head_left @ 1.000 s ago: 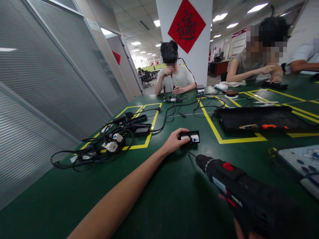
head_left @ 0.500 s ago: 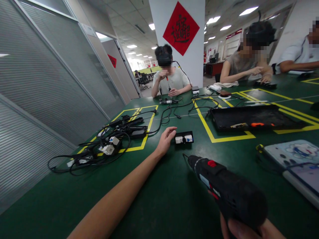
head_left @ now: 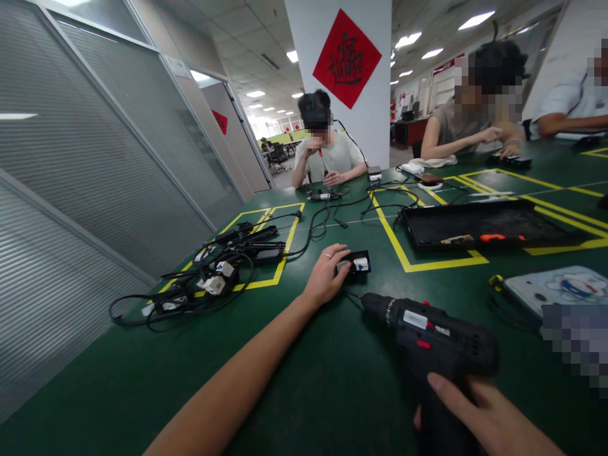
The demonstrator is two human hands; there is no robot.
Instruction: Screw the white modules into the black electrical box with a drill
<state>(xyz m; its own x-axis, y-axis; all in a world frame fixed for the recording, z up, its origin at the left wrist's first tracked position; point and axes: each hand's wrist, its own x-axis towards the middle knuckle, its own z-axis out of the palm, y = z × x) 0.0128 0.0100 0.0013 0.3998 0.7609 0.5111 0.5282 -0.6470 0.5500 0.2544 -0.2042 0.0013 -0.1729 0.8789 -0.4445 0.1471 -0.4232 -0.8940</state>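
Note:
My left hand (head_left: 326, 273) is at a small black box (head_left: 365, 254) on the green table, its fingers along the far side and its thumb on the near side. A white piece with blue marks (head_left: 361, 265) shows in the box's right part; the fingers cover the left part. My right hand (head_left: 479, 405) is wrapped round the grip of a black cordless drill (head_left: 437, 342) with red buttons. The drill's thin bit (head_left: 354, 296) points left, just in front of the box and close to my left hand. The drill's lower end runs out of view.
Black cables and adapters (head_left: 223, 272) lie piled at left. At right stand a long black tray (head_left: 498, 225) with orange and metal items and a pale case (head_left: 560, 285). Across the table a person (head_left: 330, 152) sits near cables; another person (head_left: 456, 133) works at far right.
My left hand has moved right, from beside the black box onto its left part. My right hand has turned the drill so that its side now shows; the bit still points left.

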